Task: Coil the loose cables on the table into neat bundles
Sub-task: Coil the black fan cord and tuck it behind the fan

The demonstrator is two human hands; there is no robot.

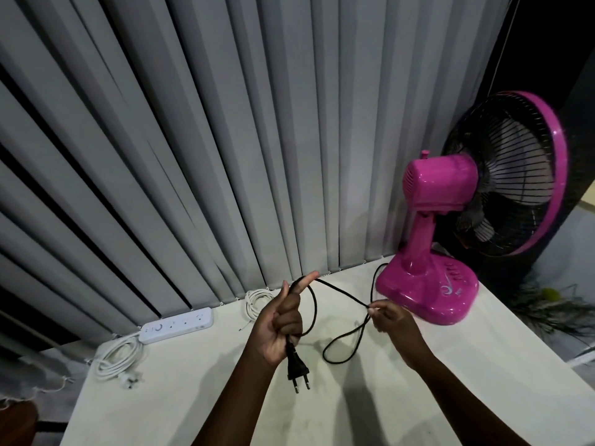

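Setting: grey vertical blinds (199,149) hang behind a white counter (180,391), dimly lit.
Left hand: my left hand (279,326) is closed round the black cable (341,292) just above its plug (297,370), which hangs prongs down; the forefinger points up with one loop draped over it, serving as a peg.
Right hand: my right hand (388,317) pinches the cable further along between thumb and fingertips, other fingers curled, holding the run taut while slack sags below in a loop.
Cable origin: it runs back to the base of the pink fan (428,284), which stands near the counter's right edge.
Finished items: a white cable bundle (256,302) lies by the blinds; the white power strip (177,325) has its lead (117,358) coiled beside it.
Assessment: coiling has just begun, one turn on.
Clearance: bare counter lies beneath both hands; the fan is just beside my right hand, so I judge wide swings risky there.
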